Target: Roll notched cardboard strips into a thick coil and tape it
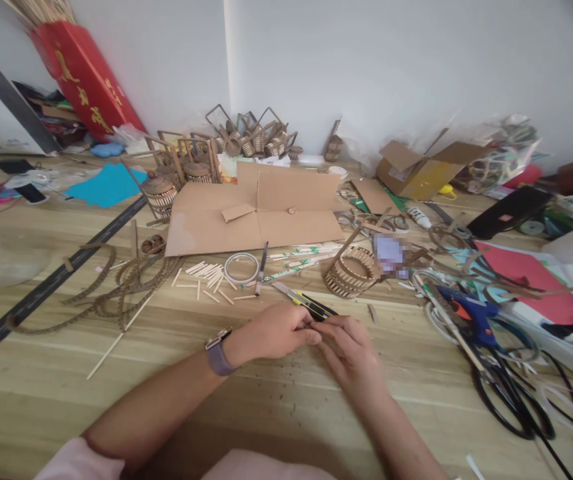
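My left hand (276, 331), with a watch on its wrist, is closed, thumb and fingers pinched together. My right hand (354, 353) meets it at the fingertips, also pinched. Whatever sits between the fingers is small and hidden, so I cannot make it out. Just beyond the fingertips lies a yellow and black cutter knife (311, 303), partly covered by my hands. A small slatted basket (349, 273) with a handle stands behind it. Dark crumbs are scattered on the wooden table (246, 413) below my hands.
Short sticks (207, 272), a tape roll (241, 268) and a pen (262, 268) lie ahead, before a cardboard sheet (206, 217). Brown strips (116, 293) curl at left. A blue glue gun (474, 312) and black cables (511, 400) crowd the right. Finished-looking baskets (256, 137) stand by the wall.
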`<state>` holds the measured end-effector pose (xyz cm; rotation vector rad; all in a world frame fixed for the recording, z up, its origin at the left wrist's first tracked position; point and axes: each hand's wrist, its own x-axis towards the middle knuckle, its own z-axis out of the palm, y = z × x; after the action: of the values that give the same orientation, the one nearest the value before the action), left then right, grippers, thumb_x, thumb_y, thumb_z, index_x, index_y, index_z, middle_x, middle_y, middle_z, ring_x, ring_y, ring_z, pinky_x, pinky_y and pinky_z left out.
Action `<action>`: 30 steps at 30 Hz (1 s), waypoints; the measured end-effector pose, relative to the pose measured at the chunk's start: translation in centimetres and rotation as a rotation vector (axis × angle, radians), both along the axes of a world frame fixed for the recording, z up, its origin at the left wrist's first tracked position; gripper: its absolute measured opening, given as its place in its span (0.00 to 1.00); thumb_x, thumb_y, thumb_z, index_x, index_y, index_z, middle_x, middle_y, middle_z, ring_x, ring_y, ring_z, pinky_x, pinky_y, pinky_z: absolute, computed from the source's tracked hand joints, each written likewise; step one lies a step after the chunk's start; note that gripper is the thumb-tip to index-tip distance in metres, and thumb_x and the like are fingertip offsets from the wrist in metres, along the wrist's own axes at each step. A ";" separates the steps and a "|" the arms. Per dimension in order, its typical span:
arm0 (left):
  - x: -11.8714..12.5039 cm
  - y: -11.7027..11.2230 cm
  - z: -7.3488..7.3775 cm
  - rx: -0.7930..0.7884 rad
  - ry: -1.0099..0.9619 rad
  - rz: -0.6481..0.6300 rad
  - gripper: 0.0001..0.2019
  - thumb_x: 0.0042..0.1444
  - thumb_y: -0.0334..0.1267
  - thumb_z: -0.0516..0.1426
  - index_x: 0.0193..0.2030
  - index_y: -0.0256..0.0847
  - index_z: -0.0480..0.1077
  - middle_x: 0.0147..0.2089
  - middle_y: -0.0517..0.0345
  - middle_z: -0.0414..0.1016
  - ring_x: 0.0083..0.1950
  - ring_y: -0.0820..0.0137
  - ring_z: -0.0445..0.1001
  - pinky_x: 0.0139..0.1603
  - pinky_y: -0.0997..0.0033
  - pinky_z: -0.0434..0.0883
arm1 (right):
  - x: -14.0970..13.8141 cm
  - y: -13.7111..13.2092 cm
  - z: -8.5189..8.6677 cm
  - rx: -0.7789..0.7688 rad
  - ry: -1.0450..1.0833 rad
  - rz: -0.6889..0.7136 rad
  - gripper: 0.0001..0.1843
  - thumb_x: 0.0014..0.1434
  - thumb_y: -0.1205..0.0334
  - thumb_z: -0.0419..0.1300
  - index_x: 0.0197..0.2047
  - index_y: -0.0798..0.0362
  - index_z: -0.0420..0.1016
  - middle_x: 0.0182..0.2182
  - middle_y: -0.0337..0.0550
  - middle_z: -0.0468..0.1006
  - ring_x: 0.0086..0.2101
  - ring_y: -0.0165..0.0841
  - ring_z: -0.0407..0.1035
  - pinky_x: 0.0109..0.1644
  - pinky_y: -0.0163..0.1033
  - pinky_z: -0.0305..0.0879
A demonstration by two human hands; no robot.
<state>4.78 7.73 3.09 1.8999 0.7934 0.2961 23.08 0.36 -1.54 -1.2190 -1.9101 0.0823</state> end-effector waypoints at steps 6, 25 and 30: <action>-0.5 0.3 -0.2 -0.104 -0.025 -0.098 0.12 0.62 0.45 0.57 0.39 0.37 0.71 0.20 0.67 0.64 0.22 0.73 0.63 0.24 0.75 0.57 | 0.1 -0.2 0.5 -0.010 0.008 0.018 0.09 0.61 0.65 0.62 0.44 0.46 0.80 0.33 0.43 0.80 0.35 0.38 0.74 0.40 0.45 0.70; -1.0 1.0 -0.2 -0.281 -0.166 -0.244 0.34 0.55 0.69 0.53 0.46 0.35 0.73 0.21 0.67 0.64 0.21 0.75 0.60 0.23 0.76 0.57 | -0.1 -0.1 0.5 -0.106 0.364 0.086 0.06 0.59 0.56 0.66 0.40 0.45 0.81 0.31 0.43 0.76 0.33 0.36 0.73 0.35 0.40 0.72; -0.9 0.8 -0.1 -0.207 -0.101 -0.122 0.21 0.62 0.55 0.55 0.38 0.36 0.72 0.20 0.67 0.63 0.23 0.75 0.60 0.24 0.77 0.56 | 0.1 0.0 0.7 -0.127 0.199 0.003 0.08 0.59 0.63 0.64 0.43 0.46 0.80 0.34 0.44 0.78 0.35 0.38 0.74 0.37 0.40 0.72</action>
<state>3.90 8.52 2.97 1.7161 0.6139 0.2231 23.22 0.33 -0.79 -1.2426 -1.7548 0.3196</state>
